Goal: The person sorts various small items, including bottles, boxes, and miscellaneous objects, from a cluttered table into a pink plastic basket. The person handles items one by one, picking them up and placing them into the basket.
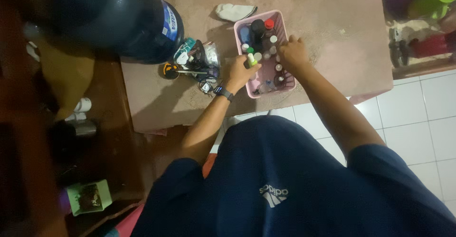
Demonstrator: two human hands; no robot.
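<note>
both hands (268,63) in pink basket (285,25) — its long axis runs away from them.

Dark navy shirt, bare forearms, one wrist device.

The person wears a short-sleeved navy T-shirt (285,184) of smooth, faintly shiny fabric; its sleeves end above the elbows, and both forearms are bare below them. A small white printed emblem (274,195), three slanted bars under a line of lettering, sits on the chest. On the left wrist is a black smartwatch (223,92), a narrow dark band with a small screen that shows a faint bluish glint. The right wrist is bare.
</note>
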